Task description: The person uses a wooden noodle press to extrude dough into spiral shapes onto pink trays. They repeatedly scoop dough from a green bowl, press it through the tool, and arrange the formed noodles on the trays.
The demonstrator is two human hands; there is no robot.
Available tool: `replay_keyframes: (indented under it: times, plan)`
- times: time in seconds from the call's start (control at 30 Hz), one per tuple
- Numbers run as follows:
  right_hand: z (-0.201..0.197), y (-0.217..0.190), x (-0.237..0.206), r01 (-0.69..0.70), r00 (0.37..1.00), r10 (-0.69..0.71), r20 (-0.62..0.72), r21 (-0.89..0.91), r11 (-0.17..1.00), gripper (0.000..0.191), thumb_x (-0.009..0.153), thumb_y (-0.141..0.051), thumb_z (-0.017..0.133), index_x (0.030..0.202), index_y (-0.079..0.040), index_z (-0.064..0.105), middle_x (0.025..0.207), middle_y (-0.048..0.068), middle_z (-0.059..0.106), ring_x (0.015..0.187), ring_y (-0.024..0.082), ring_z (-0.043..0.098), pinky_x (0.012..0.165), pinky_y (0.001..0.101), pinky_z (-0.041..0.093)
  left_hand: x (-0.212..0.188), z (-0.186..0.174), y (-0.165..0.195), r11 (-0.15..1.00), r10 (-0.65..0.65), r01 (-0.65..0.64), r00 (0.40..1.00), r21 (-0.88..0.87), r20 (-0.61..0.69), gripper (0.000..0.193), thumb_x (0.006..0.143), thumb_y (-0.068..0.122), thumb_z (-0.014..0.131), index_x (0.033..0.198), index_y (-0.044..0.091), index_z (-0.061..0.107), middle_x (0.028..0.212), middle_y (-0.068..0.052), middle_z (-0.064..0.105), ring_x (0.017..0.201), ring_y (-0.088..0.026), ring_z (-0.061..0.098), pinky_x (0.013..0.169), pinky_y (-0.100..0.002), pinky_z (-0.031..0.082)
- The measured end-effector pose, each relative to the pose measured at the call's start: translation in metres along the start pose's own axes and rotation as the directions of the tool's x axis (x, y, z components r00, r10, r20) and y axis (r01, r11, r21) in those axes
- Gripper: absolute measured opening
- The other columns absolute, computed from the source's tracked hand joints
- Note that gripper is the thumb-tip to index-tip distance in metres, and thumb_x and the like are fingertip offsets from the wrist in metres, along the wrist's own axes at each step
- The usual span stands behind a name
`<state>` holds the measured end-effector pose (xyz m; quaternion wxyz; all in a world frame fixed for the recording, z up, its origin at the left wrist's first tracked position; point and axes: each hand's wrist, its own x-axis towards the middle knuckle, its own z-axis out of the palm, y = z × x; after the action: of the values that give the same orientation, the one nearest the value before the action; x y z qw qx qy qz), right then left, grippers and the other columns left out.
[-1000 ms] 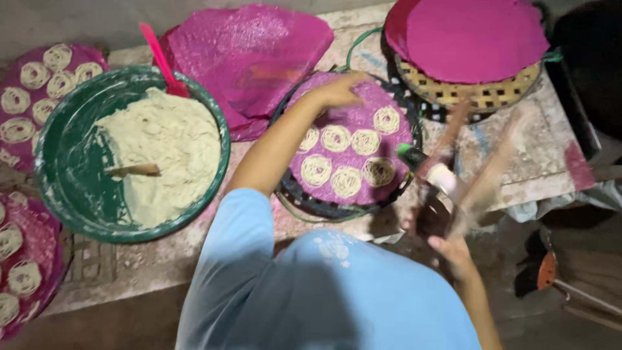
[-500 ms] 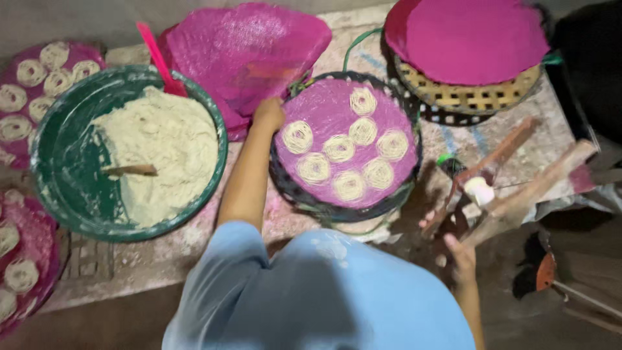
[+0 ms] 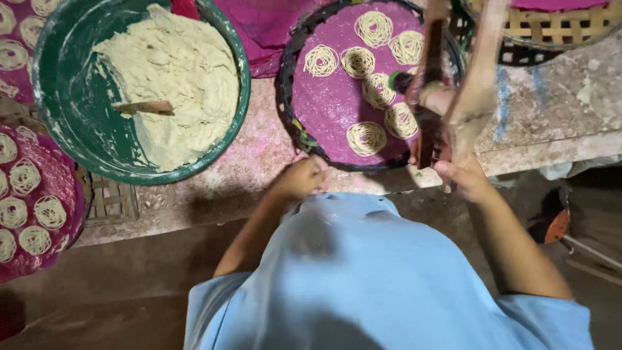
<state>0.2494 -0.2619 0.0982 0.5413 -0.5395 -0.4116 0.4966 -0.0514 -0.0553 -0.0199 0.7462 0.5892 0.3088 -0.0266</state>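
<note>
Your right hand (image 3: 461, 176) is clamped on the wooden press (image 3: 453, 84), whose handles rise above that grip over the round tray (image 3: 324, 110) of coiled noodle nests. Your left hand (image 3: 299, 180) is curled together, resting on the rough worktop (image 3: 246, 168) at the tray's near rim.

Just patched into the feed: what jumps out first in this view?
The round tray lined in magenta, top centre, dotted with pale noodle coils. The right hand grips a wooden press over its right edge; the left hand rests at its near rim. At upper left, a green basin holds pale dough.
</note>
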Motion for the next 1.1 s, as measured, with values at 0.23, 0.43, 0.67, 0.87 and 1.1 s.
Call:
replay_keyframes:
  times: [0.23, 0.43, 0.67, 0.87, 1.1]
  plan:
    - [0.014, -0.030, 0.022, -0.317, 0.899, 0.240, 0.367, 0.164, 0.934, 0.106, 0.088, -0.084, 0.052, 0.149, 0.003, 0.047, 0.120, 0.021, 0.067, 0.106, 0.030, 0.067, 0.090, 0.0420, 0.054, 0.041, -0.054, 0.122, 0.537, 0.599, -0.330, 0.797, -0.776, 0.076, 0.084, 0.103, 0.052, 0.060, 0.163, 0.003, 0.028, 0.161, -0.020, 0.044, 0.154, -0.033, 0.041, 0.131, -0.047, 0.034]
    - [0.017, -0.060, 0.042, -0.551, 0.724, 0.533, 0.438, -0.099, 0.829, 0.102, 0.081, -0.084, 0.040, 0.145, -0.005, 0.042, 0.121, 0.021, 0.074, 0.111, 0.031, 0.074, 0.094, 0.0459, 0.057, 0.067, -0.027, 0.180, 0.353, 0.849, -0.242, 0.490, -0.904, 0.200, 0.075, 0.097, 0.043, 0.062, 0.161, 0.013, 0.038, 0.148, -0.015, 0.052, 0.147, -0.032, 0.044, 0.127, -0.042, 0.036]
    - [-0.038, -0.089, 0.076, -0.570, 0.718, 0.620, 0.317, -0.244, 0.785, 0.091, 0.093, -0.073, 0.031, 0.134, 0.005, 0.054, 0.113, 0.022, 0.070, 0.107, 0.033, 0.066, 0.093, 0.0447, 0.055, 0.146, -0.027, 0.184, 0.232, 0.869, -0.267, 0.490, -0.935, 0.075, 0.043, 0.086, 0.021, 0.058, 0.127, 0.009, 0.054, 0.121, -0.008, 0.057, 0.131, -0.028, 0.052, 0.115, -0.043, 0.042]
    - [-0.046, -0.041, 0.099, -0.446, 0.759, 0.638, 0.130, -0.611, 0.655, 0.089, 0.102, -0.071, 0.016, 0.113, 0.003, 0.063, 0.094, 0.020, 0.064, 0.092, 0.031, 0.068, 0.079, 0.0415, 0.060, 0.183, -0.041, 0.174, 0.020, 0.865, -0.220, 0.493, -0.975, -0.093, 0.034, 0.092, 0.034, 0.048, 0.116, 0.010, 0.056, 0.109, -0.003, 0.057, 0.115, -0.023, 0.056, 0.117, -0.044, 0.041]
    - [-0.028, -0.047, 0.100, -0.477, 0.748, 0.659, 0.080, -0.624, 0.618, 0.093, 0.094, -0.080, 0.017, 0.103, -0.006, 0.074, 0.080, 0.015, 0.071, 0.077, 0.027, 0.065, 0.068, 0.0376, 0.053, 0.180, -0.045, 0.156, 0.003, 0.837, -0.197, 0.537, -0.980, -0.105, 0.027, 0.097, 0.035, 0.045, 0.109, 0.013, 0.055, 0.100, -0.001, 0.056, 0.103, -0.020, 0.055, 0.108, -0.040, 0.042]
